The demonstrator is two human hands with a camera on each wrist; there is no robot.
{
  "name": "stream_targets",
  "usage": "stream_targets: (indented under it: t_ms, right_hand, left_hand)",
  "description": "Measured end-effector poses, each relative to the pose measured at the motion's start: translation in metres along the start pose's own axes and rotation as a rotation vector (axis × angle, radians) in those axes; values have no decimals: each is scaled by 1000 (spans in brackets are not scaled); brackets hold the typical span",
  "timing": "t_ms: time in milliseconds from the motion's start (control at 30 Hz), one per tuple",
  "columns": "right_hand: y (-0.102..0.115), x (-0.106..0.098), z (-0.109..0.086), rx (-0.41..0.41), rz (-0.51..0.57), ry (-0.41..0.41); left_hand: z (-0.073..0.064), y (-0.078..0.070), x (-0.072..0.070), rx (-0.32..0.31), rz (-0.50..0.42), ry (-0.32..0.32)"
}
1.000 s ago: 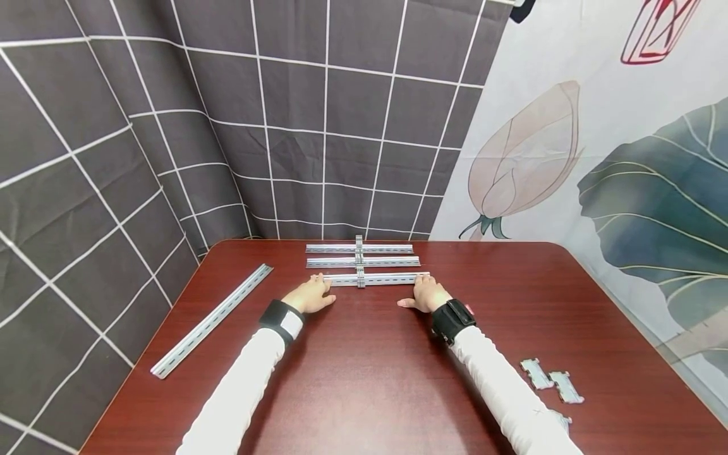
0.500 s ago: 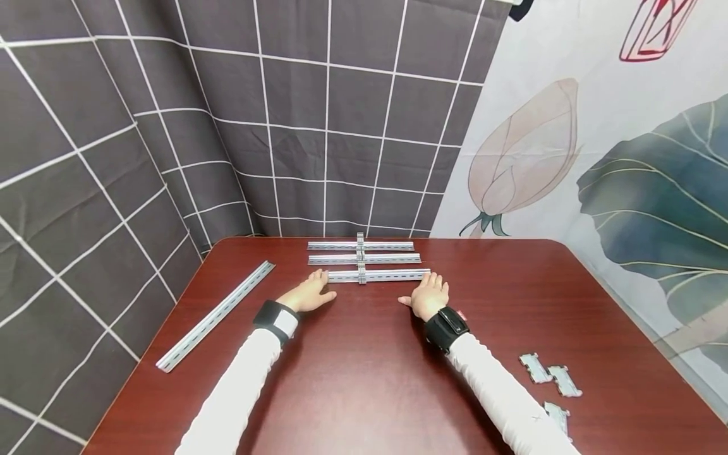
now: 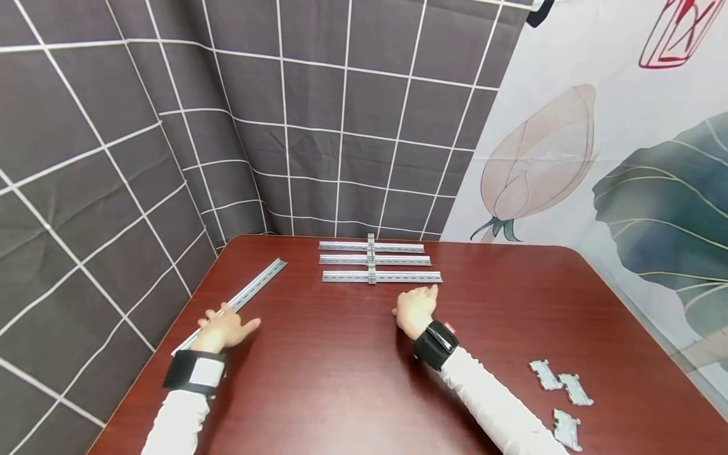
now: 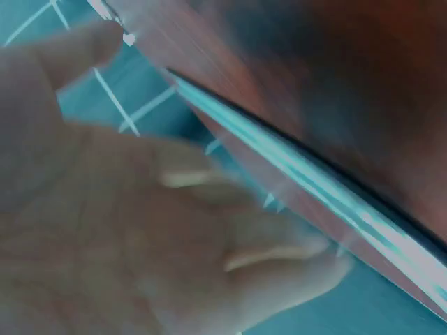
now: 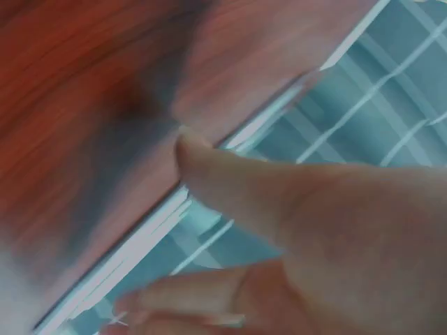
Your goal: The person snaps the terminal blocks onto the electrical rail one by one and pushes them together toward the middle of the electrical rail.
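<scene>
My left hand point(image 3: 222, 330) is over the long slotted metal rail point(image 3: 258, 285) on the left of the table, fingers spread and thumb out. In the left wrist view the rail point(image 4: 307, 171) lies beyond the blurred fingers point(image 4: 293, 279), and I see no grip on it. My right hand point(image 3: 416, 309) is just in front of the right end of the nearest short slotted rail point(image 3: 406, 277), holding nothing. Two more short rails, the middle one point(image 3: 344, 259) and the far one point(image 3: 341, 246), lie parallel behind it. Small grey metal-looking pieces point(image 3: 371, 273) cross the three rails in a line.
Several small pale grey flat pieces point(image 3: 565, 430) lie at the table's right front. The reddish-brown table point(image 3: 318, 379) has its back edge close behind the short rails. A dark gridded curtain point(image 3: 370, 151) hangs behind and to the left, a printed white cloth point(image 3: 534, 189) to the right.
My left hand has left the nearest short rail's left end and moved left and nearer, over the long rail. My right hand has drawn slightly back from the right end. The short rails stay put.
</scene>
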State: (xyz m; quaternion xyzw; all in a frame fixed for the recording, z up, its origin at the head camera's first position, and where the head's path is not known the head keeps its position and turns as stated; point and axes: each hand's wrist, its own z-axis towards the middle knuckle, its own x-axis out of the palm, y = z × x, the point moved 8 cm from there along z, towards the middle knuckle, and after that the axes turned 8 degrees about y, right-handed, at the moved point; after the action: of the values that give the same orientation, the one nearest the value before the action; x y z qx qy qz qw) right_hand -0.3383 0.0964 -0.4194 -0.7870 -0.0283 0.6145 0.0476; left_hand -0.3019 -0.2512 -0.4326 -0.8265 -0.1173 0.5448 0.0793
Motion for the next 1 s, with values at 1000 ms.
stream_targets:
  t_ms: [1000]
  right_hand:
    - [213,15,-55,-777,45,75]
  left_hand:
    - [-96,23,53,70,-34,-24]
